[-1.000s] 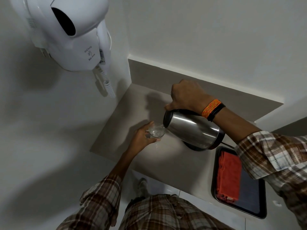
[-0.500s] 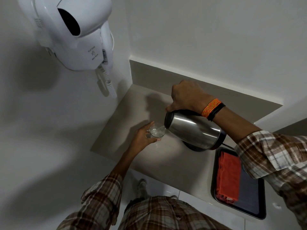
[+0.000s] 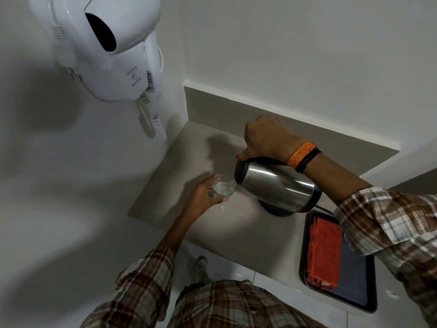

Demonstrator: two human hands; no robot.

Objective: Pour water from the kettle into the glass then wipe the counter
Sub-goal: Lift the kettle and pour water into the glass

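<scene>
Kettle [image 3: 276, 185] tilts over the bench [image 3: 236, 228], spout at the glass [image 3: 223, 188] rim. Your right hand [image 3: 269, 138] clasps its handle; your left hand [image 3: 201, 197] wraps the glass beside the kettle.

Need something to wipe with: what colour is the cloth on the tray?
Orange-red; the folded cloth lies on the black tray, seen in the head view.

Steel kettle [image 3: 276, 185], mid-frame, tipped left, spout over clear glass [image 3: 223, 188] holding water. Beige counter [image 3: 236, 223] beneath. Orange cloth [image 3: 325, 252] folded, lower right.
</scene>
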